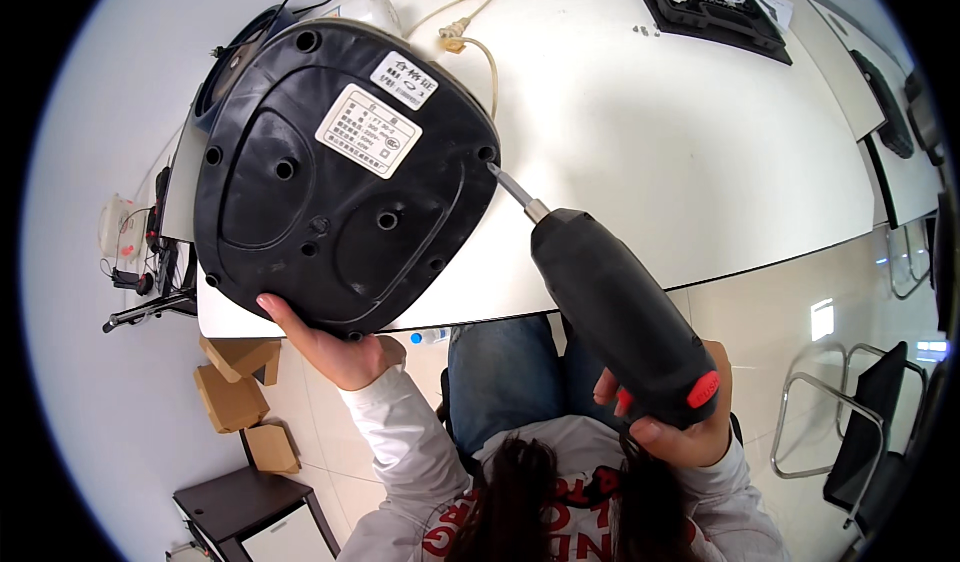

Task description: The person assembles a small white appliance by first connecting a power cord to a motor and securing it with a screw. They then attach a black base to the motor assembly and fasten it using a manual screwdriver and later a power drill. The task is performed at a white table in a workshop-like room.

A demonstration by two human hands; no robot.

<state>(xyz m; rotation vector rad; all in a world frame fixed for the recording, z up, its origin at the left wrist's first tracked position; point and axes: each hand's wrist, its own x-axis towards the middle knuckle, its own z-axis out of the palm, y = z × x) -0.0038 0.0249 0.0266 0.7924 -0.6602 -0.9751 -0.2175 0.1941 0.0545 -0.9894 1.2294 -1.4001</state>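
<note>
A black plastic fan base (335, 232) is tilted up on the white table with its underside toward me. Several round screw holes and two white labels show on it. Gripping its lower edge is my left hand (335, 350), thumb on the underside and the other fingers hidden behind. My right hand (700, 432) is wrapped round the rear of a black electric screwdriver (615, 302) with red buttons. The driver's bit points up and left, its tip at the hole on the base's right corner. Whether the tip sits inside that hole I cannot tell.
A beige cord with a plug (455, 34) lies behind the base. Farther right are a few small metal pieces (646, 31) and an open black tool case (710, 7). Cardboard boxes (235, 392) and a dark side table (250, 492) stand lower left, a chair (865, 432) at right.
</note>
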